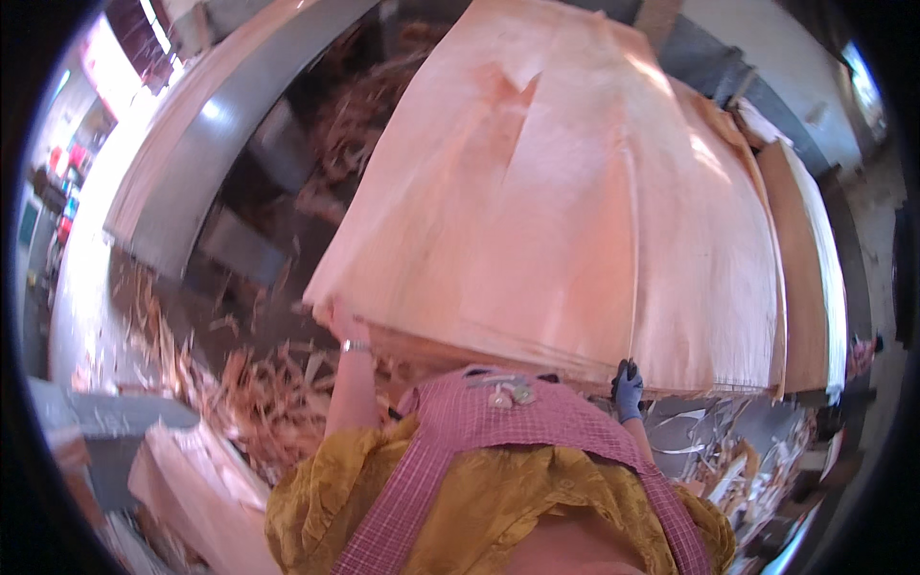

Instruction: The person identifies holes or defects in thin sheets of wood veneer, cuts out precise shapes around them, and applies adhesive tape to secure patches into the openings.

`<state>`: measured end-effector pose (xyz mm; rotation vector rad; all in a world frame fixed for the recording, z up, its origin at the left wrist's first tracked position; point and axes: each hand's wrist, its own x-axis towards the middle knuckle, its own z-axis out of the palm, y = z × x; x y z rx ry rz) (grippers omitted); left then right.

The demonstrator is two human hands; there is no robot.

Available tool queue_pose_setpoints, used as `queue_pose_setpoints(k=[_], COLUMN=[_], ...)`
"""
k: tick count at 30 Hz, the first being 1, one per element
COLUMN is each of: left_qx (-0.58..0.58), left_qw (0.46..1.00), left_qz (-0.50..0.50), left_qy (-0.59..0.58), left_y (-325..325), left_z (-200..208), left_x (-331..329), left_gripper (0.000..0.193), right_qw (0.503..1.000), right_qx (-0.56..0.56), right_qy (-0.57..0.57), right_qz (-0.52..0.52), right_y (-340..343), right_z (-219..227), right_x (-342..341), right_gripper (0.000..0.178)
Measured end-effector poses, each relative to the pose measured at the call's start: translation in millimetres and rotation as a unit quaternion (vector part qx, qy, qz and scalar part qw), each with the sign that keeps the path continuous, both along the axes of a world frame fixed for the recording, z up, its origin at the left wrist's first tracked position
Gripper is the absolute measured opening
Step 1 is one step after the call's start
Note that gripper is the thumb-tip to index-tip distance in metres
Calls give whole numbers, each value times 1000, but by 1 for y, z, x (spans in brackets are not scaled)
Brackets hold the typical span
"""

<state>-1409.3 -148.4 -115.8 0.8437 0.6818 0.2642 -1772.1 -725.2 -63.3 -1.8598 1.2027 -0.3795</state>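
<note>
A broad, pale pinkish wood veneer sheet (460,220) stretches away in front of me, with a split and a fold near its far part. It lies over a stack of similar veneer sheets (704,268), whose layered edges show at the near side. My left hand (342,324), bare with a band at the wrist, is closed on the sheet's near left corner; its fingers are partly blurred. In a grey-blue glove, my right hand (628,388) pinches the near edge where the top sheet's right side ends.
Torn veneer strips (278,402) pile on the floor at the left, with more scraps (747,460) at the lower right. A long metal machine cover (206,134) runs along the left. Another veneer stack (800,268) stands beyond the right side. A loose veneer piece (196,494) lies at the lower left.
</note>
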Motion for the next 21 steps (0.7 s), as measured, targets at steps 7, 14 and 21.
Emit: queue_pose_setpoints(k=[7,14,21], left_qx=[6,140,169], left_qw=[990,947,929], left_qz=[38,-59,-104], left_qy=[138,284,313], left_y=[17,24,27], left_z=[2,-15,-24], left_x=[-9,-6,-2], left_gripper=[15,19,24], right_qw=[992,969,954], right_qx=[51,-97,-168], right_qy=[106,210,224], right_qz=[37,85,109], right_y=[4,-12,-15], right_z=[-22,-45,-52], right_x=[0,-9,-15], right_gripper=[38,57,62])
